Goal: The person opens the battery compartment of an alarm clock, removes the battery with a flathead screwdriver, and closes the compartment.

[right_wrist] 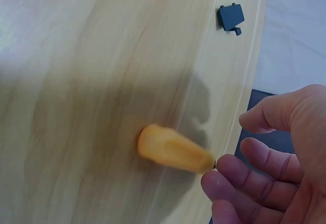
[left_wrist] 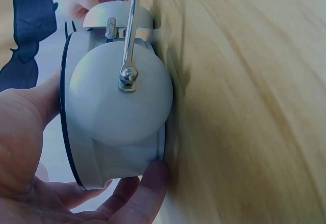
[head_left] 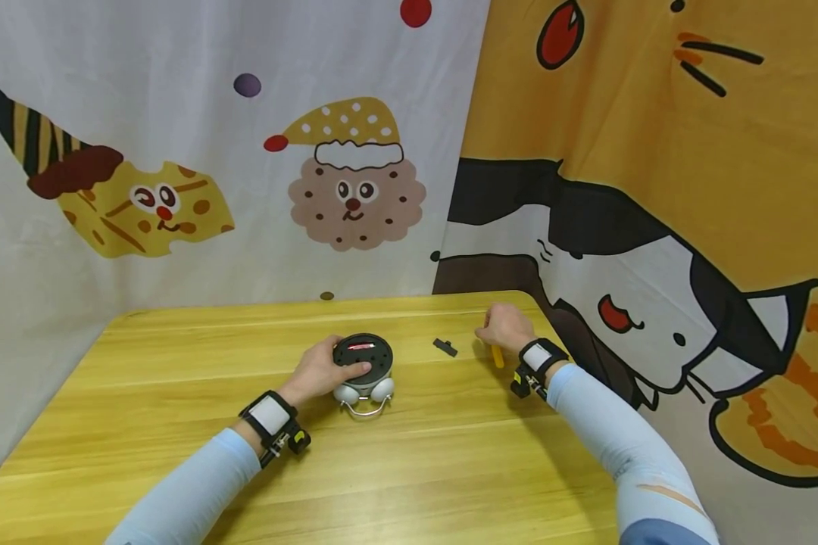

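Observation:
A twin-bell alarm clock (head_left: 379,356) lies face down on the table, its black back upward and its white bells toward me. A red battery (head_left: 361,346) shows in the opening in its back. My left hand (head_left: 323,371) grips the clock from the left, thumb over the back, fingers around the side (left_wrist: 147,188). At the right, my right hand (head_left: 507,327) is at the shaft end of a screwdriver with an orange handle (right_wrist: 173,148). Its thumb stands apart from the loosely bent fingers, which hide the shaft. A small black battery cover (head_left: 444,347) lies between the hands.
The wooden table (head_left: 177,424) ends in a rounded edge just beyond the right hand. Behind it hangs a cartoon-printed curtain (head_left: 259,227), which continues along the right side.

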### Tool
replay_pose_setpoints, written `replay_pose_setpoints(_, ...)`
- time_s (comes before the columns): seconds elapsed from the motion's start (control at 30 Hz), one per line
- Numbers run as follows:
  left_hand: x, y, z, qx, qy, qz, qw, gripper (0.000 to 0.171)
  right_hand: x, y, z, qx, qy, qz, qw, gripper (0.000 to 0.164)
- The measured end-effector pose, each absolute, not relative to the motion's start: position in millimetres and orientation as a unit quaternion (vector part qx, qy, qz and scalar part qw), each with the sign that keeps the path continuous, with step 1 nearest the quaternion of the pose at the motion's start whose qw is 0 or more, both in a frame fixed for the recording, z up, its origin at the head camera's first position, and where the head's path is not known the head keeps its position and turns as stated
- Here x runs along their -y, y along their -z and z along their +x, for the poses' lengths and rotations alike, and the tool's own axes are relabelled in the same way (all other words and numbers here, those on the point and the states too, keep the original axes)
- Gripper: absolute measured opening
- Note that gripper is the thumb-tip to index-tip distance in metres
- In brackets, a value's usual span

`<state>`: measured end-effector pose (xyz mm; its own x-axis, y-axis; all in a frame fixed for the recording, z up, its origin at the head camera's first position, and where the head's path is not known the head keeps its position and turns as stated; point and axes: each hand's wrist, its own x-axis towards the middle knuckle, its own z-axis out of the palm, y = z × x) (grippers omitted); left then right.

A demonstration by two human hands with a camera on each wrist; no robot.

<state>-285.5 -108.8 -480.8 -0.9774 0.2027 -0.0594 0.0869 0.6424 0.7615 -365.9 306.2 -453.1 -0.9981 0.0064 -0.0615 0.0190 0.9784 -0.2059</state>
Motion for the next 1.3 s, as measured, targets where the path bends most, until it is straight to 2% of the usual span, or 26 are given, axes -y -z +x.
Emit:
replay_pose_setpoints(0.13,109,481,-286,-0.902,-0.417,0.082,0.071,0.087,-313,452,-360,-0.994,0.101,0.006,0.042,0.049)
replay_pose_setpoints(0.3,110,480,-286,-0.903,-0.416,0.085,0.072,0.087,-320,451,-352,-0.996,0.076,0.018,0.052,0.052)
replay_pose_setpoints(0.63,110,480,-285,-0.906,-0.409,0.087,0.068,0.086,-321,450,-345,-0.99,0.041,0.06,0.125,0.048)
replay_pose_setpoints(1.3,109,481,-286,-0.908,-0.405,0.084,0.066,0.087,-323,449,-346,-0.988,0.047,0.064,0.133,0.038)
